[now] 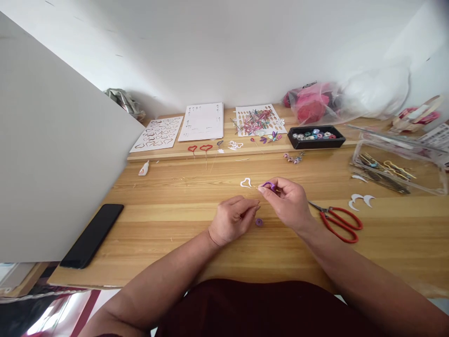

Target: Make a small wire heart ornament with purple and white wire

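Observation:
Between the thumb and fingers of my right hand [289, 201] is a small purple heart-shaped piece [269, 186], partly covered by the fingers. My left hand [235, 218] is closed in a pinch just left of it; anything between those fingertips is too small to make out. On the table by my left fingertips lies a small purple spool [258, 222]. A white heart-shaped outline [246, 183] lies just beyond my hands. Right of my right wrist are red-handled scissors [340, 222], blades toward the hand.
A black phone [91, 236] and a white glue bottle [143, 168] are on the left. Along the raised back ledge are white sheets [201, 122], red heart shapes on stems [206, 148] and a black tray [315, 139] of spools. A clear box [396, 164] stands right, near white crescents [368, 200].

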`<state>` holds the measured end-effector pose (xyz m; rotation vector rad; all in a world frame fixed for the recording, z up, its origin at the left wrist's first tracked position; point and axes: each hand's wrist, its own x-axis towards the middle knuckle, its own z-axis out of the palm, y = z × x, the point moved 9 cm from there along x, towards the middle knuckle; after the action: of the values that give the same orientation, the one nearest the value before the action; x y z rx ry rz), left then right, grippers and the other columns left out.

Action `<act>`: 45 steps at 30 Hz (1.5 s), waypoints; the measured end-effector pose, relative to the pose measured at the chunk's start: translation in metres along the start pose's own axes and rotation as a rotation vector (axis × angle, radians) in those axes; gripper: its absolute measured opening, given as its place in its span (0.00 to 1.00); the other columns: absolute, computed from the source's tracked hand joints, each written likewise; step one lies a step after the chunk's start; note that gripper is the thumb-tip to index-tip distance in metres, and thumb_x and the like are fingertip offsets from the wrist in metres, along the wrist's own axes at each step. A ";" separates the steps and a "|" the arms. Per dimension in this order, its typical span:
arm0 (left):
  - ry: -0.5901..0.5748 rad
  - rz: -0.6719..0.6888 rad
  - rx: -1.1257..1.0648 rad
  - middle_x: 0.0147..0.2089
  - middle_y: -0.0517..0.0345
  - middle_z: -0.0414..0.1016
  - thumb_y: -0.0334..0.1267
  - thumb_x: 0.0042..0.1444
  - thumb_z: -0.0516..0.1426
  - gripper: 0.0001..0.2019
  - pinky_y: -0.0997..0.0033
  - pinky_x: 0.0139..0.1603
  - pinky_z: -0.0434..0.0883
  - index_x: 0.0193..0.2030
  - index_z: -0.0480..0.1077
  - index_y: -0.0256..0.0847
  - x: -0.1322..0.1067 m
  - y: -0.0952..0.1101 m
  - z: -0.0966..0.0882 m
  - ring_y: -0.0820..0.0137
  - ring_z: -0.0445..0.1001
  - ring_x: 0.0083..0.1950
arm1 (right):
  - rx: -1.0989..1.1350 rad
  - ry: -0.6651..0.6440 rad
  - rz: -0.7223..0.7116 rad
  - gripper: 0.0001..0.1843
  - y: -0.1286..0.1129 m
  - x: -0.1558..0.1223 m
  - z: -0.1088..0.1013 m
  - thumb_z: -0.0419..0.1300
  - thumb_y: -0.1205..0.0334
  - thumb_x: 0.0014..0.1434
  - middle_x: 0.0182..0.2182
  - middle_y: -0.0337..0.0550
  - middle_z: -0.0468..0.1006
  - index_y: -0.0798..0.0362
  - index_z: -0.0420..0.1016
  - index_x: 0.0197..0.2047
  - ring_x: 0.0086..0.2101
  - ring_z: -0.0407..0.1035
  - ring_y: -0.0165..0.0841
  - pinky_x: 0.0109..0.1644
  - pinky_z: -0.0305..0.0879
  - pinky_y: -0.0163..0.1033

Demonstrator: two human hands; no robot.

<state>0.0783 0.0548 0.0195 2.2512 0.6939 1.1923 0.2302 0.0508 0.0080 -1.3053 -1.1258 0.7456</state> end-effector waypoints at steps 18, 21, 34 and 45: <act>0.133 -0.380 -0.246 0.21 0.62 0.67 0.43 0.59 0.62 0.12 0.78 0.23 0.58 0.32 0.76 0.35 0.007 -0.043 -0.019 0.79 0.58 0.21 | -0.047 -0.415 -0.060 0.05 -0.021 -0.004 0.020 0.66 0.60 0.58 0.26 0.38 0.75 0.53 0.78 0.33 0.28 0.65 0.29 0.32 0.62 0.36; 0.077 -0.296 -0.241 0.21 0.62 0.67 0.40 0.59 0.61 0.10 0.78 0.23 0.59 0.31 0.76 0.35 0.005 -0.031 -0.009 0.79 0.60 0.22 | 0.174 -0.335 0.060 0.10 -0.011 0.000 0.016 0.69 0.55 0.53 0.23 0.36 0.71 0.53 0.77 0.31 0.25 0.61 0.27 0.30 0.60 0.35; 0.010 0.123 0.116 0.25 0.60 0.71 0.32 0.62 0.57 0.05 0.78 0.27 0.63 0.39 0.76 0.38 0.005 0.012 -0.010 0.77 0.64 0.24 | -0.590 -0.204 -0.538 0.07 -0.041 -0.013 0.018 0.60 0.72 0.60 0.29 0.44 0.77 0.53 0.74 0.32 0.34 0.69 0.35 0.38 0.65 0.40; 0.137 -0.523 -0.408 0.23 0.60 0.70 0.48 0.54 0.64 0.15 0.76 0.26 0.60 0.31 0.77 0.35 0.005 -0.056 -0.013 0.77 0.61 0.24 | -0.114 -0.416 -0.161 0.03 -0.031 -0.006 0.019 0.64 0.64 0.60 0.28 0.39 0.76 0.53 0.78 0.34 0.29 0.66 0.29 0.34 0.63 0.37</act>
<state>0.0580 0.1024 -0.0069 1.5393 0.9241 1.1040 0.2055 0.0462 0.0352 -1.1646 -1.6069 0.8658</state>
